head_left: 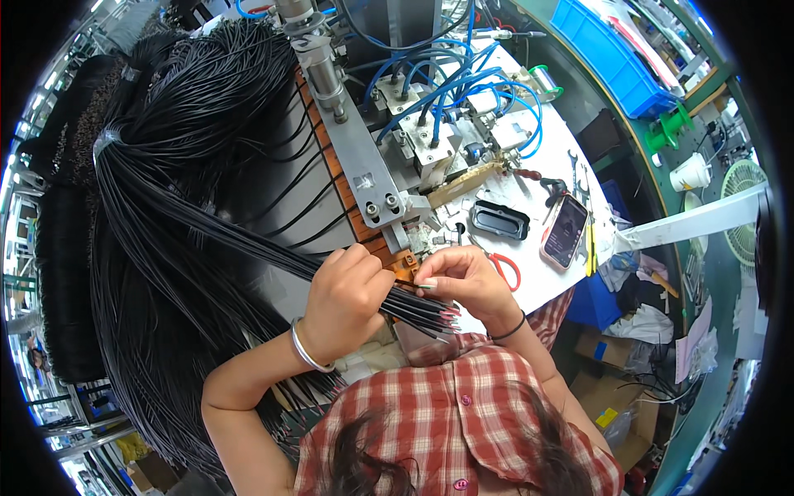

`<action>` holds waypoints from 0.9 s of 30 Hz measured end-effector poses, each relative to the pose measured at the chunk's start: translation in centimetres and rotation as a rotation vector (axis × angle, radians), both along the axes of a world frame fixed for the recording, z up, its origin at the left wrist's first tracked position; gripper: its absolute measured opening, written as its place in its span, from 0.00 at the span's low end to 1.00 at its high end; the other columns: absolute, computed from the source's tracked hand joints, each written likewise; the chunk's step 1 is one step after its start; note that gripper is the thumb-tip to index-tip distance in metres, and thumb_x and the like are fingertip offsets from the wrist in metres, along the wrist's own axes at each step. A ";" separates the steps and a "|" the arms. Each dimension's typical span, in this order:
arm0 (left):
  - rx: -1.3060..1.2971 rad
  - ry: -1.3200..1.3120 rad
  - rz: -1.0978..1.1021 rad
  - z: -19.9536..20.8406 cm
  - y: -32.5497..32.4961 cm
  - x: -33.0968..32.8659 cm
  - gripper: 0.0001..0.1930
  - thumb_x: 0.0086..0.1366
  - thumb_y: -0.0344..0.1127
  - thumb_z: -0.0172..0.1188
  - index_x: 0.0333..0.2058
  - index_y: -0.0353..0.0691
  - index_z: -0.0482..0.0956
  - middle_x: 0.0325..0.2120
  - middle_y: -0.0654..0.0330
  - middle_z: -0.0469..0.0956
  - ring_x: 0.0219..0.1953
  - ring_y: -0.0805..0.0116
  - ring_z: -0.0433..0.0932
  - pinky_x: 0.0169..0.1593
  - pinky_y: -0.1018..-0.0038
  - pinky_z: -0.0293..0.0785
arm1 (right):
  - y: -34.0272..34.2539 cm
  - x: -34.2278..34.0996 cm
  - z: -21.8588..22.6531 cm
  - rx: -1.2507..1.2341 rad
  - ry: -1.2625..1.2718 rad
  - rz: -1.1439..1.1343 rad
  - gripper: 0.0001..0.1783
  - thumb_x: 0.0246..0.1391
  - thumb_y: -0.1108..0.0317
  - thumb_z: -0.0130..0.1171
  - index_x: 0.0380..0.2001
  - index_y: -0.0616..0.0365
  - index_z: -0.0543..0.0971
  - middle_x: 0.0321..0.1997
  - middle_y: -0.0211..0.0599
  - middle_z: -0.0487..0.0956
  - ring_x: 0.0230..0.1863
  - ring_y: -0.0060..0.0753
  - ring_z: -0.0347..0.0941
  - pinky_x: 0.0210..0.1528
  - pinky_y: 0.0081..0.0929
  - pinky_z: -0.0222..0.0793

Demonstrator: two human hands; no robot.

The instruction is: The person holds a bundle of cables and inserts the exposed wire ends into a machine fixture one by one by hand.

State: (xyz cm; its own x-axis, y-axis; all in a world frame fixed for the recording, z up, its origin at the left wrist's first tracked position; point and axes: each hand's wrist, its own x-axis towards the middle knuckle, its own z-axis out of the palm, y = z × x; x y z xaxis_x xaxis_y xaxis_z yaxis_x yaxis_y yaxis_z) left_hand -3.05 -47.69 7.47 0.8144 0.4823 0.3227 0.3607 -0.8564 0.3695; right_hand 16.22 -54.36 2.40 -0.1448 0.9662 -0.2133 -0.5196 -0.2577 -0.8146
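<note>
Many black wires [182, 211], white tabletop [558, 132], fan [747, 208] far right.

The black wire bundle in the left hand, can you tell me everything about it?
The black wire bundle is many long, thin strands with a plastic-looking skin. It slants down rightward from the larger black wire mass. The left hand curls around it. Past that hand, the strands fan out slightly, ending in small pinkish-red and pale tips. They show just below the right hand; I can't tell whether it pinches one.

Left grip [351, 291] holds black cables [252, 241]; right grip [465, 283] pinches what looks like one wire [421, 286] beside the orange fixture [404, 264]
</note>
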 end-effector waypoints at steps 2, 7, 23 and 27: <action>-0.005 0.003 -0.007 0.0 -0.1 -0.1 0.14 0.36 0.24 0.58 0.28 0.34 0.77 0.22 0.58 0.71 0.29 0.58 0.69 0.33 0.66 0.65 | 0.0 0.1 0.1 0.009 -0.057 -0.033 0.05 0.50 0.77 0.62 0.31 0.67 0.80 0.23 0.31 0.78 0.20 0.14 0.69 0.20 0.13 0.64; -0.025 0.037 -0.006 -0.3 0.1 0.0 0.14 0.36 0.24 0.58 0.28 0.34 0.77 0.22 0.58 0.71 0.30 0.59 0.70 0.34 0.67 0.65 | -0.2 0.6 0.0 -0.009 -0.191 -0.124 0.03 0.50 0.77 0.63 0.28 0.66 0.79 0.23 0.29 0.78 0.21 0.14 0.71 0.22 0.14 0.67; 0.158 0.193 -0.009 -1.1 -0.2 0.1 0.06 0.44 0.28 0.58 0.24 0.39 0.72 0.22 0.60 0.70 0.32 0.63 0.71 0.43 0.64 0.65 | 1.2 2.1 -3.2 -0.141 -0.170 0.124 0.06 0.58 0.69 0.56 0.29 0.58 0.73 0.19 0.19 0.70 0.19 0.08 0.63 0.19 0.11 0.56; 0.215 0.116 -0.003 -1.3 0.0 0.3 0.15 0.36 0.24 0.58 0.29 0.37 0.75 0.23 0.59 0.70 0.32 0.59 0.70 0.41 0.64 0.64 | 0.9 1.1 -2.5 -0.057 -0.402 -0.050 0.05 0.57 0.70 0.58 0.32 0.60 0.75 0.21 0.21 0.73 0.21 0.08 0.65 0.20 0.10 0.57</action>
State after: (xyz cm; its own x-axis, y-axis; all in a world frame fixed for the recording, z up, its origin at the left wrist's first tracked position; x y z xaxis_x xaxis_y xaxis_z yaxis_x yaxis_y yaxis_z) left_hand -2.79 -47.70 6.17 0.8532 0.4103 0.3221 0.3875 -0.9119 0.1352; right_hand 17.31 -53.51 -0.12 0.0079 0.9549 -0.2969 -0.1759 -0.2910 -0.9404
